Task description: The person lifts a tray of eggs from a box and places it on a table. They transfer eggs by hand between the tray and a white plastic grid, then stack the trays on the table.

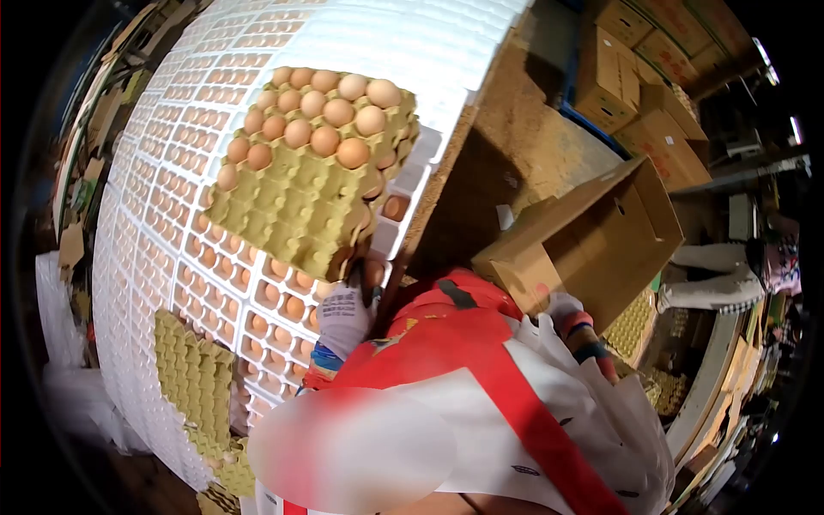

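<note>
My left hand [345,316], in a pale glove with dark fingertips, grips the near corner of a stack of yellowish pulp egg trays [287,202]; its fingertips are partly hidden there. Brown eggs [324,140] fill the far part of the top tray, while its near cups are empty. The stack rests over white plastic trays [251,296] full of eggs. On the right, my right hand [566,311], also gloved, is closed on the near edge of an open, tilted cardboard box [524,270]. The box's visible inside is empty.
Empty pulp trays [193,369] lie at the lower left. Cardboard boxes [605,81] are stacked at the upper right, beside a blue edge [592,129]. Another person [717,279] is at the far right, near more pulp trays [631,324].
</note>
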Tool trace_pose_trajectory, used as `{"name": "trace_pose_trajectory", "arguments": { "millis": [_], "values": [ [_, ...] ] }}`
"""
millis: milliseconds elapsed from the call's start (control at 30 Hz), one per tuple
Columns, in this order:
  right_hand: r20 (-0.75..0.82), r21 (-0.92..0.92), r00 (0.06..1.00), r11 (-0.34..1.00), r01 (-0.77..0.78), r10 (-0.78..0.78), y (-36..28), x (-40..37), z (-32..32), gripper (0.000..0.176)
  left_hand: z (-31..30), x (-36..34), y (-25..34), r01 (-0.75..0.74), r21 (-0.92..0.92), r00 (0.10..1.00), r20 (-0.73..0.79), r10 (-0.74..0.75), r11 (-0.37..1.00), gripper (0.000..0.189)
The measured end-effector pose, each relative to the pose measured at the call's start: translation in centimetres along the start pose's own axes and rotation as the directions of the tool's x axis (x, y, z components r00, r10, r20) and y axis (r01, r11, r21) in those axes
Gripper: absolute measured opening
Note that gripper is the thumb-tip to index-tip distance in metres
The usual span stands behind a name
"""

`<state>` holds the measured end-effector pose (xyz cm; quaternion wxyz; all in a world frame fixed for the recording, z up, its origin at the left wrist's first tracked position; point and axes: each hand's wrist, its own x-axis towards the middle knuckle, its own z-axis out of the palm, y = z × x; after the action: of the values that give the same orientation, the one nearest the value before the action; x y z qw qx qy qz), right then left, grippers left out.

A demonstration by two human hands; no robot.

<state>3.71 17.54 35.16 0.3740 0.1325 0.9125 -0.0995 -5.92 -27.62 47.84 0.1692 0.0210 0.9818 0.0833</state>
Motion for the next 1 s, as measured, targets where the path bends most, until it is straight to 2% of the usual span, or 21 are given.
{"name": "trace_pose_trajectory", "arguments": {
  "millis": [100,133,200,233,267,333,400,467,500,533,567,600,633,667,700,767,833,900,933,967,1000],
  "values": [
    [-0.249,0.117,0.966,0.992,-0.04,0.068,-5.1,-1.6,-4.3,0.043,0.6,0.1,-1.0,-0.105,-0.003,0.993,-0.049,0.104,0.995,0.037],
    [-0.233,0.491,0.964,0.871,0.003,0.128,-7.8,-2.6,-7.1,0.035,0.6,-0.5,-1.0,-0.109,0.011,0.99,-0.089,0.11,0.994,0.036],
    [-0.151,0.959,0.981,0.259,0.116,0.118,-11.4,-2.6,-11.7,0.025,1.1,-1.0,-0.9,-0.107,-0.083,0.975,-0.203,0.089,0.991,0.033],
    [-0.126,0.981,0.991,-0.141,0.13,0.04,-12.4,-2.2,-13.0,0.025,1.6,-1.1,-1.1,-0.11,-0.187,0.963,-0.263,0.058,0.976,0.031],
    [-0.233,0.937,0.971,-0.283,0.207,-0.061,-14.0,-1.8,-13.9,0.029,1.7,-1.0,-0.8,-0.223,-0.27,0.89,-0.449,0.082,0.937,0.031],
    [-0.393,0.914,0.9,-0.185,0.36,-0.187,-16.0,0.4,-15.0,0.03,3.3,-0.6,-1.5,-0.13,-0.215,0.923,-0.382,0.039,0.968,0.033],
    [-0.658,0.607,0.694,0.339,0.719,-0.293,-18.4,3.7,-16.4,0.03,3.2,-0.3,-1.1,-0.025,-0.149,0.951,-0.307,-0.022,0.988,0.037],
    [-0.561,0.819,0.797,-0.009,0.574,-0.225,-22.3,5.2,-20.4,0.031,3.1,-0.3,-0.7,0.047,-0.143,0.969,-0.233,-0.08,0.989,0.037],
    [-0.366,0.866,0.908,-0.434,0.25,-0.206,-24.1,6.4,-22.3,0.033,2.4,-0.1,-0.3,0.088,-0.137,0.975,-0.191,-0.113,0.987,0.038],
    [-0.449,0.877,0.884,-0.255,0.408,-0.128,-26.2,7.3,-24.2,0.033,1.6,-0.2,0.0,0.096,-0.359,0.981,-0.123,-0.149,0.928,0.037],
    [-0.668,0.74,0.721,-0.059,0.67,-0.187,-27.4,10.4,-24.8,0.033,-0.7,-0.8,0.6,0.11,-0.558,0.985,-0.048,-0.165,0.822,0.037],
    [-0.822,0.471,0.54,0.317,0.823,-0.181,-28.8,11.3,-26.2,0.034,-3.2,-1.4,1.2,0.129,-0.726,0.987,0.025,-0.162,0.676,0.038],
    [-0.908,0.101,0.329,0.627,0.772,-0.258,-29.9,12.2,-27.7,0.036,-5.3,-1.5,1.9,0.15,-0.855,0.986,0.092,-0.14,0.497,0.039],
    [-0.854,-0.068,0.34,0.732,0.678,-0.394,-30.0,15.1,-28.2,0.038,-7.6,-1.1,1.2,0.131,-0.943,0.991,0.129,-0.029,0.307,0.042],
    [-0.774,-0.249,0.371,0.786,0.566,-0.513,-29.5,18.3,-28.0,0.041,-10.7,-0.8,1.5,0.169,-0.985,0.983,0.168,0.071,-0.019,0.043],
    [-0.733,-0.369,0.299,0.727,0.579,-0.611,-27.9,18.4,-28.6,0.045,-14.0,1.0,3.0,0.198,-0.962,0.976,0.211,-0.055,-0.186,0.055],
    [-0.818,-0.239,0.283,0.744,0.624,-0.5,-23.7,15.9,-30.4,0.045,-17.4,3.6,4.0,0.193,-0.91,0.981,0.166,0.104,-0.367,0.062],
    [-0.915,0.014,0.334,0.809,0.587,-0.226,-16.2,16.9,-29.2,0.047,-21.4,6.9,6.7,0.268,-0.937,0.957,0.233,0.171,-0.225,0.067],
    [-0.922,0.079,0.381,0.923,0.378,-0.077,-12.5,15.8,-28.7,0.05,-22.1,9.8,7.3,0.351,-0.897,0.927,0.292,0.237,-0.267,0.068],
    [-0.921,0.014,0.39,0.999,0.045,-0.005,-8.4,14.9,-28.2,0.054,-23.1,13.0,9.2,0.437,-0.79,0.88,0.475,0.02,-0.43,0.062],
    [-0.883,0.087,0.429,0.965,-0.248,0.19,-5.2,13.7,-26.8,0.062,-23.4,16.5,9.6,0.403,-0.866,0.915,0.382,0.128,-0.297,0.054]
  ]
}}
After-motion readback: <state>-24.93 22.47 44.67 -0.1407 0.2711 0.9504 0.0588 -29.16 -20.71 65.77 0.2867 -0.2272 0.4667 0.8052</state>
